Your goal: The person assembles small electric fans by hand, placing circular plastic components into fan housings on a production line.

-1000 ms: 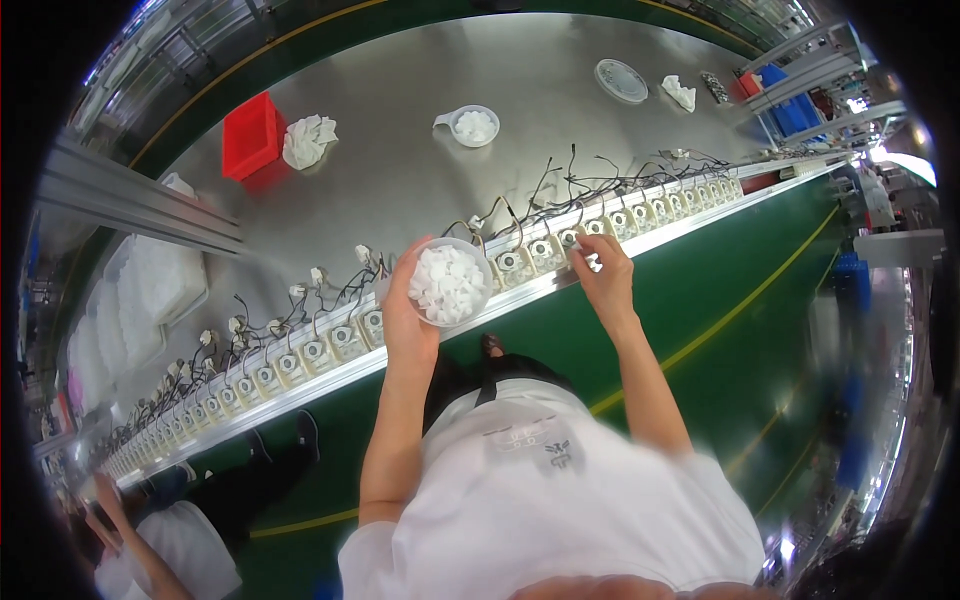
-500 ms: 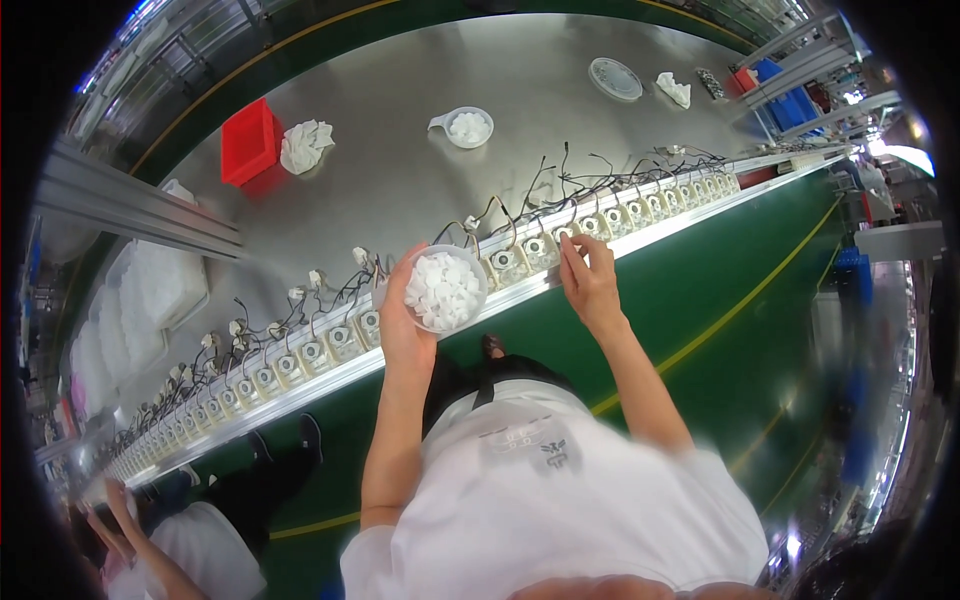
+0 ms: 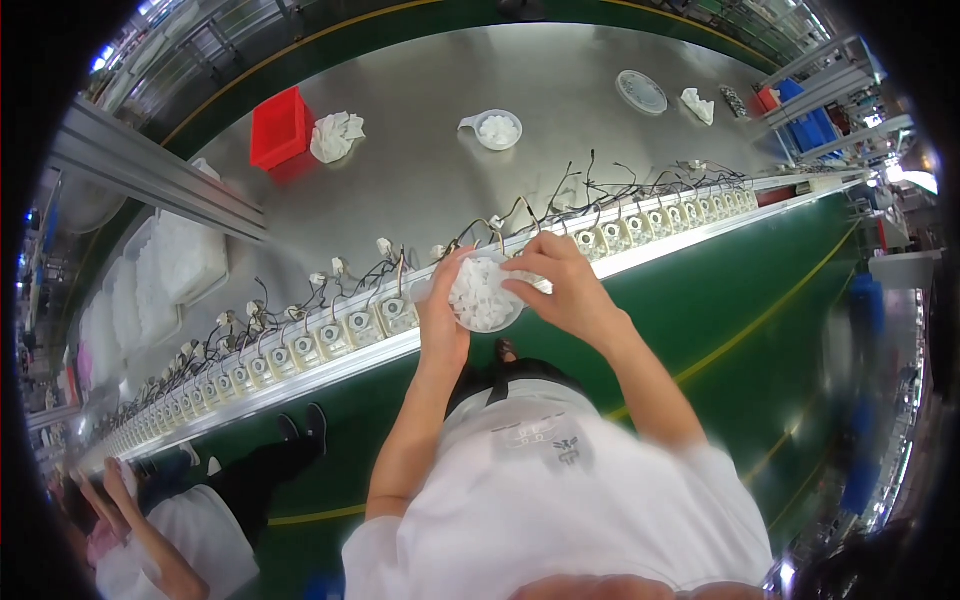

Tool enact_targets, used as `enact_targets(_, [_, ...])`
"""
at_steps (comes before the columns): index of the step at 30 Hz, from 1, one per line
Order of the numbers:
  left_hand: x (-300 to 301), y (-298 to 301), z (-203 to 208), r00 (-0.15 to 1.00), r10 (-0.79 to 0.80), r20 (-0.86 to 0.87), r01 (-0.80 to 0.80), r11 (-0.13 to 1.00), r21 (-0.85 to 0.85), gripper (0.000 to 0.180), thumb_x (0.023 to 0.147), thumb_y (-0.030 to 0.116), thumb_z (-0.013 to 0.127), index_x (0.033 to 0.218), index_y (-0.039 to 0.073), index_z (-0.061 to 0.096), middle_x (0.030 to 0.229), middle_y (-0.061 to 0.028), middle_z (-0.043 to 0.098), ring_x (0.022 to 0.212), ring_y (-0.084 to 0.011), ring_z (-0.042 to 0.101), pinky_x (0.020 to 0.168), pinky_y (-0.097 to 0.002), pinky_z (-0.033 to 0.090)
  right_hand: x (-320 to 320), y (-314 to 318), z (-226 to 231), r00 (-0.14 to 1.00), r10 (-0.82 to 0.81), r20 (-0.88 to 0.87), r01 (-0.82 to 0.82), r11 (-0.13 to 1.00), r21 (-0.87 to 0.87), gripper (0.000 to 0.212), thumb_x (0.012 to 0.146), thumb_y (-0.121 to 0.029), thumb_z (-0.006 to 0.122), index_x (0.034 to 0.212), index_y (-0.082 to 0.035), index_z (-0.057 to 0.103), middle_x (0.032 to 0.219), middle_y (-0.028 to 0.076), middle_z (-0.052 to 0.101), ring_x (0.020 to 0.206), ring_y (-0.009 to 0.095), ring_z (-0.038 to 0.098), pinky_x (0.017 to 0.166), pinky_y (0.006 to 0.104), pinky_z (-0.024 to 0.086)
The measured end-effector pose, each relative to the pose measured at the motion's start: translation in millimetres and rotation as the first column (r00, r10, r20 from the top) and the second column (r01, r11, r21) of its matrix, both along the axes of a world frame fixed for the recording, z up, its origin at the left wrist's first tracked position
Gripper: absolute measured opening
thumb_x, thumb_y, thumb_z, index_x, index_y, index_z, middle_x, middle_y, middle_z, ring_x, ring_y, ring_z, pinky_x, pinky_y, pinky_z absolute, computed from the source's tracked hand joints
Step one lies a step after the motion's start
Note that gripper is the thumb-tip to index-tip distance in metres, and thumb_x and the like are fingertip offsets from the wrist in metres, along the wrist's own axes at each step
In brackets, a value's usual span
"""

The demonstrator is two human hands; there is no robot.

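My left hand (image 3: 440, 325) is closed around a small white bowl (image 3: 521, 309), heaped with little white pieces (image 3: 484, 298). At the bowl's right side, my right hand (image 3: 570, 283) has its thumb and fingertips bent in a pinch over the pieces. Whatever lies between those fingertips is too small to make out. Behind both hands runs a long metal rail carrying a row of cream-coloured square units (image 3: 362, 327) with round centres. Dark wires (image 3: 580, 190) and white connectors rise from the row. The hands and bowl cover part of it.
On the steel table (image 3: 400, 180) are a red bin (image 3: 282, 128), crumpled white cloth (image 3: 337, 136), a handled white cup of white pieces (image 3: 497, 130) and a round lid (image 3: 641, 92). Clear plastic trays (image 3: 185, 255) stand at left. Another person (image 3: 190, 535) works along the rail, lower left.
My right hand has moved left from a unit on the rail to the bowl. The bowl in my left hand has shifted slightly right in view, as has the whole table.
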State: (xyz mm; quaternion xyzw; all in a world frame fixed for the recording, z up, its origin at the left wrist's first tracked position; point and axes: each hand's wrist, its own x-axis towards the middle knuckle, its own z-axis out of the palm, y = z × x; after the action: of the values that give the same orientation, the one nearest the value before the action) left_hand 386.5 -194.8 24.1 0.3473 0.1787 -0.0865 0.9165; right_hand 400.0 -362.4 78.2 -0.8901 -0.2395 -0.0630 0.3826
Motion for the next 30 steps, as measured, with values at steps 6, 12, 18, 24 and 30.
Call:
enact_targets(6, [-2,2,-1,1.000,-0.013,0.007,0.013,1.000,0.009,0.031,0.092,0.019,0.050,0.116,-0.001,0.057,0.115,-0.0082,0.058,0.109,-0.0192,0.055,0.095,-0.0321,0.042,1,12,-6,0.996,0.088,0.019,-0.086,0.993,-0.081,0.018,0.071,-0.005,0.073,0.087,-0.006,0.067,0.081,0.008,0.054,0.076,0.027,0.054,0.068,0.0355,0.044])
enact_targets(12, [-4,4,-3,1.000,-0.007,0.004,0.007,1.000,-0.019,0.031,0.091,0.018,0.050,0.115,-0.001,0.057,0.115,-0.0084,0.058,0.109,-0.0198,0.055,0.094,-0.0318,0.042,1,15,-4,0.992,0.098,-0.083,-0.102,0.994,-0.047,0.016,0.073,-0.005,0.072,0.084,-0.004,0.061,0.085,0.009,0.053,0.076,0.028,0.054,0.067,0.0344,0.045])
enact_targets(18, [-1,3,0,1.000,0.010,-0.011,-0.011,0.999,-0.052,0.029,0.091,0.015,0.051,0.113,-0.002,0.058,0.111,-0.0079,0.059,0.103,-0.0173,0.057,0.089,-0.0298,0.045,0,15,3,0.923,0.131,-0.361,-0.019,0.954,0.300,0.006,0.083,-0.006,0.063,0.082,-0.003,0.057,0.094,0.007,0.062,0.078,0.014,0.056,0.065,0.0281,0.044])
enact_targets(24, [5,12,1,0.999,0.031,-0.038,-0.033,0.997,-0.066,0.030,0.091,0.017,0.050,0.113,-0.001,0.058,0.110,-0.0091,0.060,0.104,-0.0192,0.058,0.092,-0.0315,0.045,8,4,-11,0.795,0.054,-0.605,0.355,0.766,0.535,0.009,0.089,-0.011,0.059,0.091,-0.002,0.062,0.082,0.003,0.064,0.069,0.007,0.054,0.061,0.0216,0.042])
enact_targets(30, [9,36,8,0.992,0.119,-0.027,-0.121,0.991,-0.051,0.033,0.091,0.020,0.053,0.114,-0.002,0.057,0.110,-0.0104,0.061,0.105,-0.0209,0.058,0.092,-0.0330,0.046,-5,-16,-48,0.873,-0.239,-0.425,0.353,0.911,0.212,0.013,0.086,-0.009,0.064,0.096,-0.001,0.065,0.073,0.003,0.063,0.069,0.008,0.057,0.058,0.0229,0.043])
